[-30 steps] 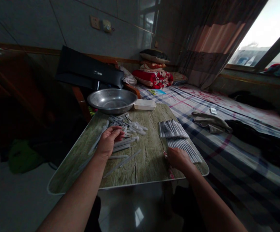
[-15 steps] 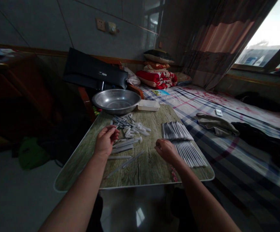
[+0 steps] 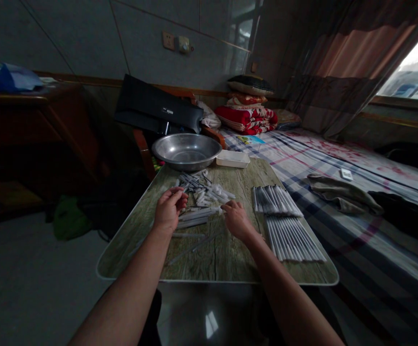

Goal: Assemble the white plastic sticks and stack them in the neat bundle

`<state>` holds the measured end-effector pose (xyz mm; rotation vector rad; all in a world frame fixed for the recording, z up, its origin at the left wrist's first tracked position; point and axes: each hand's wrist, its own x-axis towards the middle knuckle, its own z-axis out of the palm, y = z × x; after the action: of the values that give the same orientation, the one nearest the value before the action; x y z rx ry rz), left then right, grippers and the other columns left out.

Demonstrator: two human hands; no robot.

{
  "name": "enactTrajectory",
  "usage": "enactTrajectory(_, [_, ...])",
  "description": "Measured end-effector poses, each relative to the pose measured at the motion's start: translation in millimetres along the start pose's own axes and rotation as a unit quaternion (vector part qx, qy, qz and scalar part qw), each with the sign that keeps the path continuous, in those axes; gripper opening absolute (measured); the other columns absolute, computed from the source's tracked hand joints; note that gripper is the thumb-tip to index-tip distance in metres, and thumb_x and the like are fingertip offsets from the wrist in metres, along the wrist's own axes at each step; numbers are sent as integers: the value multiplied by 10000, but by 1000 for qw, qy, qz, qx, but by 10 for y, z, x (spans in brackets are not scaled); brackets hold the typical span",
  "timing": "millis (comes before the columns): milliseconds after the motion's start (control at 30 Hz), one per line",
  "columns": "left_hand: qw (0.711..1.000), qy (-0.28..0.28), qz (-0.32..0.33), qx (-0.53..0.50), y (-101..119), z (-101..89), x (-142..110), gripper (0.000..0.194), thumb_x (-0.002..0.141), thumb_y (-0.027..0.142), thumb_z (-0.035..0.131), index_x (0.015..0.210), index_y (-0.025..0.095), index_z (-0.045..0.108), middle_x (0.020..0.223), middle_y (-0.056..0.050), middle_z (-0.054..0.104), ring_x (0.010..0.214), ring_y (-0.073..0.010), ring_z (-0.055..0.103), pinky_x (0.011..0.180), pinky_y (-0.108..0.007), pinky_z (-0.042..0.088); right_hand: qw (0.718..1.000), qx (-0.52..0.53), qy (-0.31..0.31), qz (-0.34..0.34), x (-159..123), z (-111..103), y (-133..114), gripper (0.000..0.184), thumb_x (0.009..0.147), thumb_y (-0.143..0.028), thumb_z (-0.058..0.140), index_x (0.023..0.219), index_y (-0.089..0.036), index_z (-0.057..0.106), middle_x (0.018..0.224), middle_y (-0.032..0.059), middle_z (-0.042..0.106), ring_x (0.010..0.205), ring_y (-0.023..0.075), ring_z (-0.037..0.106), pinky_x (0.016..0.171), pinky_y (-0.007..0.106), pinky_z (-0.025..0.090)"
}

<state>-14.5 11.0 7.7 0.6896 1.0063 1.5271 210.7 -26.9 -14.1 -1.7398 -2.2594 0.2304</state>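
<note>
# Busy at the table (image 3: pixel 212 262)

The left hand (image 3: pixel 169 209) is curled up above the table, close to a messy pile of thin plastic tubes (image 3: pixel 201 190). Its fingers bend in and its thumb sits close to them. It may be pinching something small, but I cannot tell.

The right hand (image 3: pixel 235 221) is half curled and low over the table. Its fingertips (image 3: pixel 227 205) are right at the end of a single tube (image 3: pixel 201 212), but I cannot tell if they are holding it.

The messy pile lies near the far end of the table. A few more tubes lie apart from it, nearer the front edge of the table. On the right side of the table, two neat rows of tubes (image 3: pixel 288 226) sit one behind the other.

A metal bowl (image 3: pixel 186 151) stands at the far edge of the table, and a white plastic box (image 3: pixel 232 158) is just beside it. To the right of the table is a bed (image 3: pixel 353 240) with a checked cover, and a folded cloth (image 3: pixel 342 194) lies on it.
</note>
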Motion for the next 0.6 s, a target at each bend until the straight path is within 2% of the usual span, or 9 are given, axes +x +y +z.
enactTrajectory(167, [1000,2,1,7,10,-25,32,338,556,271,755,850,158,631,630,13,661,517,-84,586,461,-153,442,999,28,28,-36,24,118,-82,468,871,-127,466,1313,-239,573,1397,92,492,1194,298,408,939,418,380])
enactTrajectory(267, [1000,-2,3,21,21,-33,35,339,563,283,757,851,157,633,636,12,661,522,-84,586,459,-151,435,995,49,53,-68,16,94,-130,340,863,-140,513,1147,-244,668,1322,83,523,1186,281,397,960,421,361])
enactTrajectory(367, [999,-8,4,31,25,-37,25,332,569,290,754,849,160,630,634,13,656,519,-83,581,458,-152,428,996,37,51,-68,1,61,-151,182,869,-202,566,960,-227,721,1188,95,563,1108,270,430,923,407,368])
enactTrajectory(467, [999,-18,3,42,16,-34,2,323,581,304,746,846,161,628,632,13,650,523,-86,578,462,-159,425,998,12,22,-54,-12,67,-151,158,874,-246,581,899,-218,734,1116,101,585,1060,275,446,878,396,377])
enactTrajectory(600, [997,-36,-7,64,0,-17,-31,326,591,311,744,854,160,623,641,8,649,531,-93,575,476,-175,424,998,10,11,-55,-6,106,-124,140,843,-210,588,871,-195,724,1084,104,601,1039,273,458,864,383,385])
